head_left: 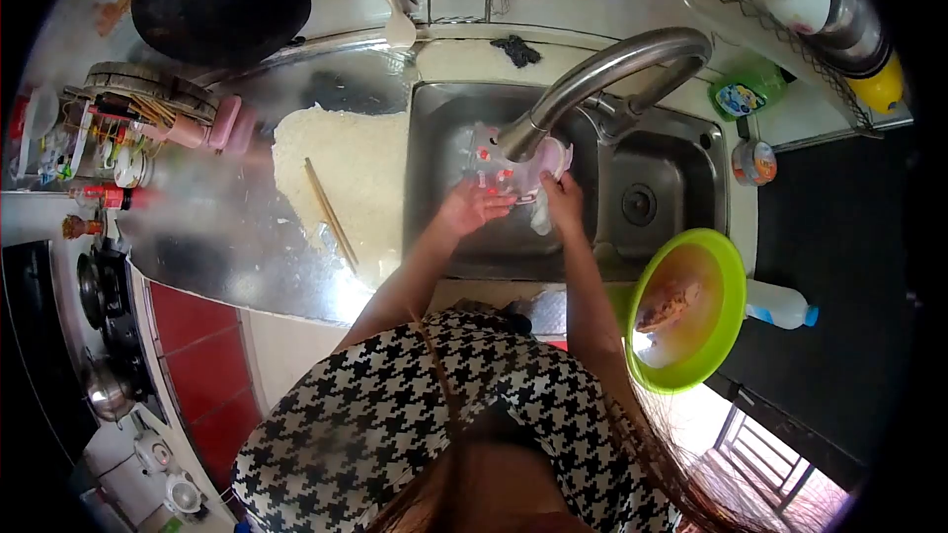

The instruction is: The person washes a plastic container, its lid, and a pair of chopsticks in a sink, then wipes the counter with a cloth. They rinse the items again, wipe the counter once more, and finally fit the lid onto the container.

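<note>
Over the left basin of the steel sink, my right hand is closed on a pale pink cup at its rim. A whitish cloth hangs beside those fingers. My left hand is palm up with its fingers spread, just under a clear container with red marks; whether it bears any of the weight cannot be made out. The faucet spout is right above the cup and the container and hides part of them.
A green basin with reddish water stands at the sink's right front. Left of the sink, chopsticks lie on a pale mat. A black wok is at the back left, a green soap bottle at the back right.
</note>
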The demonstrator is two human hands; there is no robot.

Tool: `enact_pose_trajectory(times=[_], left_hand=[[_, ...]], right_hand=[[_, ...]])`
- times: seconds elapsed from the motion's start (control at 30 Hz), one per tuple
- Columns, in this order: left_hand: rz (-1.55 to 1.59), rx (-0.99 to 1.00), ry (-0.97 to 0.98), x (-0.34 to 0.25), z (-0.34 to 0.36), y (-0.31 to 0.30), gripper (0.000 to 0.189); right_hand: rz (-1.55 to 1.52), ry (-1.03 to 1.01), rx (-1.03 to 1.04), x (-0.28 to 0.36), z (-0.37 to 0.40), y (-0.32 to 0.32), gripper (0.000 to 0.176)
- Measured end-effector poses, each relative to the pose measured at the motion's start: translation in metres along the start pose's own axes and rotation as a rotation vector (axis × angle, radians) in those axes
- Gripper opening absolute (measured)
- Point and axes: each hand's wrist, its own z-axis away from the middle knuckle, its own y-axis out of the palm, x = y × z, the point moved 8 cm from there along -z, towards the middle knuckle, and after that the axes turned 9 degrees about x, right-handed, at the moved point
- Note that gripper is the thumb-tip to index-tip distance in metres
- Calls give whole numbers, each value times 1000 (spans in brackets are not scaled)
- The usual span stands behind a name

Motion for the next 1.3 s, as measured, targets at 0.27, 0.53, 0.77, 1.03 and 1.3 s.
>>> enact_pose_trajectory(times=[0.27,0.53,0.77,1.03,1.3], left_hand=[[-471,-455,41,-47,-4,-2,50],[-1167,-472,-290,-54,-1,51,58],[-1562,-493,-220,-67,9,57,53],[-2320,-579,278,-91,17,125,57],[-2400,-586,218,-99,26,142,57]], right_hand=[[11,-8,-41,-26,-4,-19,26],[26,80,-61,-54,0,-27,24],[59,142,-23,-65,1,-24,31],[104,110,3,-39,8,-14,31],[146,16,89,-26,7,8,26]])
